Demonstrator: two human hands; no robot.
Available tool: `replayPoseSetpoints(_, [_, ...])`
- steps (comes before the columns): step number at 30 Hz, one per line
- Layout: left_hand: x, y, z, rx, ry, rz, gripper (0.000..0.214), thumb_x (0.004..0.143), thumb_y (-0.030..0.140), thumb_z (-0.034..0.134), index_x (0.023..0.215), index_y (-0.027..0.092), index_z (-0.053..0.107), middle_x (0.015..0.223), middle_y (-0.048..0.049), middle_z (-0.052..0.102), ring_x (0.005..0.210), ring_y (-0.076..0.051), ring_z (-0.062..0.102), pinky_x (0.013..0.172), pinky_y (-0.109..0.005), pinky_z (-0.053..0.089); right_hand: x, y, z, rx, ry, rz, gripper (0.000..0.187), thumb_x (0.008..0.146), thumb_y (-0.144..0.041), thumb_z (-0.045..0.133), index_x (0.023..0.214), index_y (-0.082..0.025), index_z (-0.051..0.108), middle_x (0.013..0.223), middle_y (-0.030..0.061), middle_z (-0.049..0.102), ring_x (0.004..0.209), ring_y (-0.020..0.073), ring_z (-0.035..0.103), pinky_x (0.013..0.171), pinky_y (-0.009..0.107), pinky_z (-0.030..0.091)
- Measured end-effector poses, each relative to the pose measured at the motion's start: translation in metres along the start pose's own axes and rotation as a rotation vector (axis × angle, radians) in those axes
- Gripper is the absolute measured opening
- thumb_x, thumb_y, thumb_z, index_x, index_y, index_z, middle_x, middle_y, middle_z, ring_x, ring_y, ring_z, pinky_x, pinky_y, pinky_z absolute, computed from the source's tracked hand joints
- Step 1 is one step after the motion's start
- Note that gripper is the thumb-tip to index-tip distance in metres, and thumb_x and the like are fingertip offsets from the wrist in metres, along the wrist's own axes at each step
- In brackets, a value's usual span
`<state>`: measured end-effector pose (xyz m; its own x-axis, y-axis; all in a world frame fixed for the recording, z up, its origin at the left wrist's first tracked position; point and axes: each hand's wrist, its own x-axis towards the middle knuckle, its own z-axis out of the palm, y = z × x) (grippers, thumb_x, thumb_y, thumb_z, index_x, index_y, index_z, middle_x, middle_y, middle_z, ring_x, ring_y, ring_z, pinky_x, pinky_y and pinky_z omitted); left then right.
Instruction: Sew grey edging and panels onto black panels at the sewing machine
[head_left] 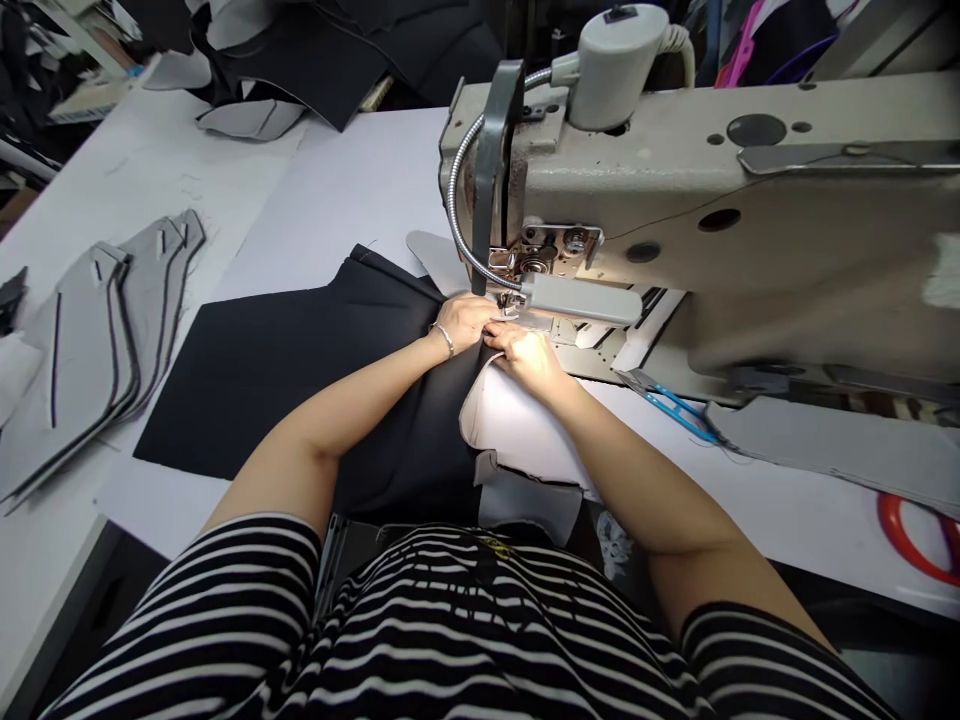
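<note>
Black fabric [285, 370] spreads over the white table from the left up to the sewing machine [615, 180]. My left hand [466, 320], with a bracelet at the wrist, presses on the fabric close to the needle area, its fingers together. Just right of it, my right hand [525, 355] pinches the fabric's edge under the machine's lamp [585, 298]. A pale-lined grey piece [484, 400] hangs below my right fingers. The needle and presser foot are mostly hidden behind the lamp and my fingers.
Grey cut panels [90, 330] lie stacked at the left. Blue thread snips [679, 412] rest right of my right arm, beside a grey fabric strip [840, 445]. Red-handled scissors [896, 530] lie at the far right. Dark fabric pieces [315, 60] are heaped at the back.
</note>
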<state>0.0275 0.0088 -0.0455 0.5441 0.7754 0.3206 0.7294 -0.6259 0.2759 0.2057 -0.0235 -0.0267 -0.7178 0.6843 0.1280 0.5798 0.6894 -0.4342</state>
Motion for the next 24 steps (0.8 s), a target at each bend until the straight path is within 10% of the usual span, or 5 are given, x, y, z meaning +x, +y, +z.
replayPoseSetpoints(12, [0.017, 0.03, -0.004, 0.293, -0.095, 0.151, 0.028, 0.093, 0.023, 0.042, 0.087, 0.016, 0.069, 0.083, -0.0091, 0.066, 0.086, -0.02, 0.059, 0.07, -0.031, 0.045, -0.009, -0.027, 0.009, -0.153, -0.075, -0.052, 0.024, 0.086, -0.01, 0.045, 0.092, -0.008, 0.068, 0.092, 0.0159, 0.069, 0.093, 0.023, 0.061, 0.087, 0.033, 0.046])
replayPoseSetpoints(24, [-0.011, 0.011, 0.004, -0.021, 0.074, -0.007, 0.031, 0.092, 0.023, 0.042, 0.081, 0.02, 0.07, 0.085, -0.0047, 0.073, 0.083, -0.016, 0.065, 0.078, -0.031, 0.051, -0.007, -0.028, 0.005, -0.149, -0.057, 0.005, 0.032, 0.091, -0.009, 0.037, 0.096, -0.008, 0.068, 0.116, 0.0177, 0.064, 0.104, 0.023, 0.058, 0.09, 0.033, 0.048])
